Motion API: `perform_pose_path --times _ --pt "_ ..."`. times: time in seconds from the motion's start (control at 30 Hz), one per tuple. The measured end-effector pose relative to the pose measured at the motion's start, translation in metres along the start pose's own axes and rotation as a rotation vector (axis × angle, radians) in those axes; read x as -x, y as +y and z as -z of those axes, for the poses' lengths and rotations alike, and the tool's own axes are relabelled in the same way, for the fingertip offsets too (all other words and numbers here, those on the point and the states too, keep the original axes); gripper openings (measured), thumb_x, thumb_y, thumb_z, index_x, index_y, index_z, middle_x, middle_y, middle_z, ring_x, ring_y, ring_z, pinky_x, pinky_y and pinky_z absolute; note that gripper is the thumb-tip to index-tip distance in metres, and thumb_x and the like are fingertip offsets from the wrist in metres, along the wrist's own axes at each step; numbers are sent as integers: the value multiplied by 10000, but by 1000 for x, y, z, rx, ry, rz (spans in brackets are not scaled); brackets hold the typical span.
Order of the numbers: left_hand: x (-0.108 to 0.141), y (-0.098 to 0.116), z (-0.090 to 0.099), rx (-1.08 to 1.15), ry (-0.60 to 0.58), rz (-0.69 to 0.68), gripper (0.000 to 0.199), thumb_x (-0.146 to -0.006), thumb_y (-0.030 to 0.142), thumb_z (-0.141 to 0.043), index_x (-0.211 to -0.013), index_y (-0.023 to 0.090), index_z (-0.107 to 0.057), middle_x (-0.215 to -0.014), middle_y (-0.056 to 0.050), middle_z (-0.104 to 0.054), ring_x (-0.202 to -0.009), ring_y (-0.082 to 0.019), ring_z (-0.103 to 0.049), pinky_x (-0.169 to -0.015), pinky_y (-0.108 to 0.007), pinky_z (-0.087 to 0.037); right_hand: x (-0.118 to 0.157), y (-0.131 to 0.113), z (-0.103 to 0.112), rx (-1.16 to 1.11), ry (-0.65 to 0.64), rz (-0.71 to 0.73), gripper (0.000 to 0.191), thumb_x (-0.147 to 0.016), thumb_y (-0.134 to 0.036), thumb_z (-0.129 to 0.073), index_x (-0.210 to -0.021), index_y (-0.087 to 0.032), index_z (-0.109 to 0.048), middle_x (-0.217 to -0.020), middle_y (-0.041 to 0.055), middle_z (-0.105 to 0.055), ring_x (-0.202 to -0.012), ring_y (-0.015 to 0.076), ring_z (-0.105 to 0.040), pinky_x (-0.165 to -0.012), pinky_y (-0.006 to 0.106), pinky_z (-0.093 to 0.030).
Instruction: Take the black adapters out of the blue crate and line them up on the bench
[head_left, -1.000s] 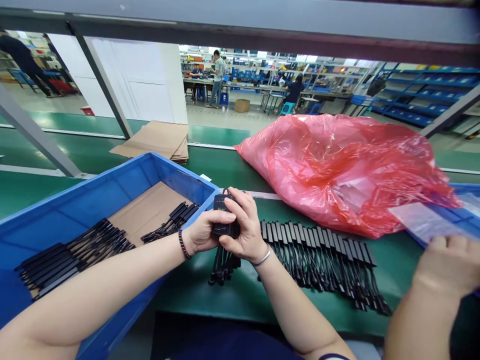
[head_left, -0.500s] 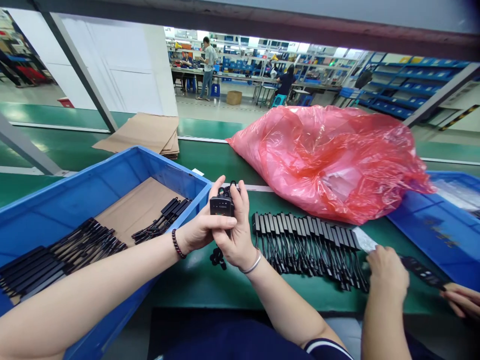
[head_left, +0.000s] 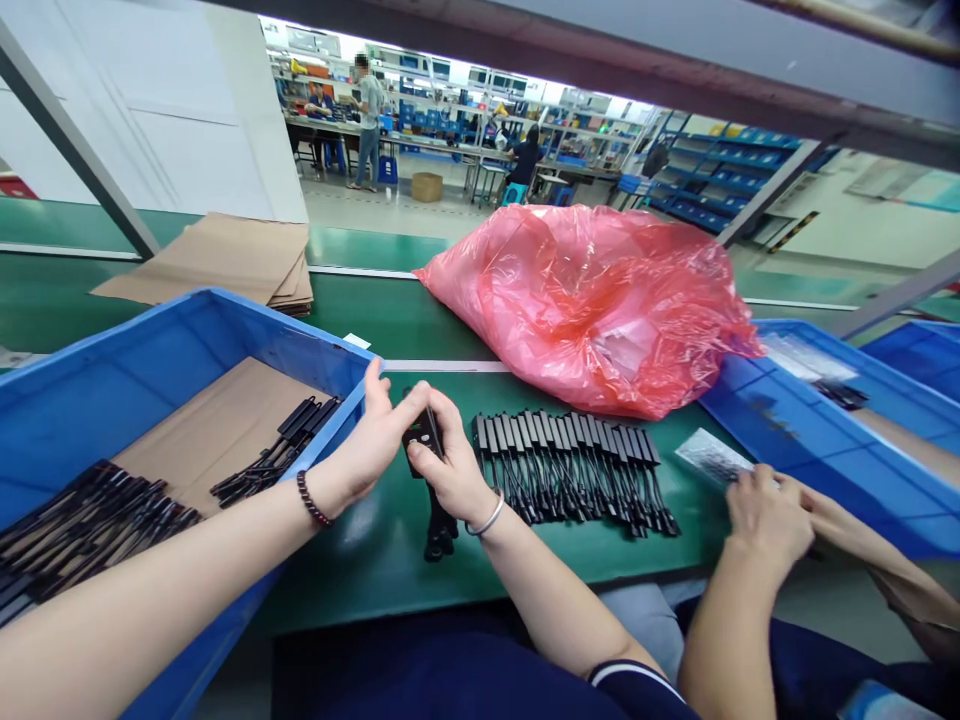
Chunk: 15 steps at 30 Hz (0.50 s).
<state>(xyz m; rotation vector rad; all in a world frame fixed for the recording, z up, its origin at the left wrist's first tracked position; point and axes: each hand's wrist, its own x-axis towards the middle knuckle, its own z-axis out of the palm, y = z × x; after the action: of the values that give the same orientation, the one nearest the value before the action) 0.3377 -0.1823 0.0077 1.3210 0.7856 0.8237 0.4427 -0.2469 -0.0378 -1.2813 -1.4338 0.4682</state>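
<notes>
My right hand (head_left: 456, 468) grips a small black electronic device (head_left: 424, 437) upright, its thumb pressed on the face. Black cable (head_left: 439, 535) hangs from it below my fingers. Beside it, my left hand (head_left: 371, 440) has its fingers apart and its thumb reaching to the device's top edge; whether the thumb presses on it is hard to see. To the right, several black boxes with short cables (head_left: 566, 465) lie in a row on the green bench. Left of my hands, a blue bin (head_left: 135, 345) holds more black cabled pieces (head_left: 90, 525) on a cardboard sheet (head_left: 225, 425).
A large red plastic bag (head_left: 592, 310) lies behind the row. Cardboard sheets (head_left: 217, 260) are stacked at the back left. At right, a co-worker's hands (head_left: 769, 515) are at a clear packet (head_left: 712, 455), near another blue bin (head_left: 810, 450). A metal frame bar (head_left: 525, 60) crosses overhead.
My left hand has loosened from the device and its fingers have spread. The device has turned and tilted in my right hand. The co-worker's hands have come together, and my view has shifted right.
</notes>
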Motion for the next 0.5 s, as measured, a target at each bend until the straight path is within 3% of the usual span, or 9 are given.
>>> perform_pose_path --times 0.1,0.2,0.33,0.5 --pt "-7 1 3 -76 150 -55 804 -785 506 -537 -1383 276 -51 -1429 -140 -152 -1340 -236 -174 -1075 -430 -211 10 16 -8 169 -167 -190 561 -765 -350 -526 -1298 -256 -379 -1344 67 -331 -1287 219 -261 -1043 396 -287" --pt "-8 4 4 -102 116 -86 785 -792 473 -541 -1373 283 -48 -1396 -144 -188 -1281 -241 -295 -1029 -433 -298 24 28 -24 472 -315 -326 591 -731 -400 -550 -1292 -324 -384 -1369 70 -284 -1247 280 -299 -949 439 -355" --pt "-6 4 4 -129 72 -124 779 -784 423 -566 -1361 282 -61 -1377 -143 -206 -1235 -234 -351 -977 -416 -369 38 36 -46 853 -342 -343 631 -681 -477 -571 -1277 -379 -387 -1425 88 -196 -1184 377 -309 -830 513 -360" --pt "-7 3 5 -162 53 -141 763 -773 392 -587 -1346 258 -102 -1361 -145 -219 -1216 -225 -368 -951 -398 -401 38 44 -56 1001 -347 -315 669 -689 -514 -544 -1310 -361 -349 -1450 97 -154 -1187 398 -268 -822 506 -328"
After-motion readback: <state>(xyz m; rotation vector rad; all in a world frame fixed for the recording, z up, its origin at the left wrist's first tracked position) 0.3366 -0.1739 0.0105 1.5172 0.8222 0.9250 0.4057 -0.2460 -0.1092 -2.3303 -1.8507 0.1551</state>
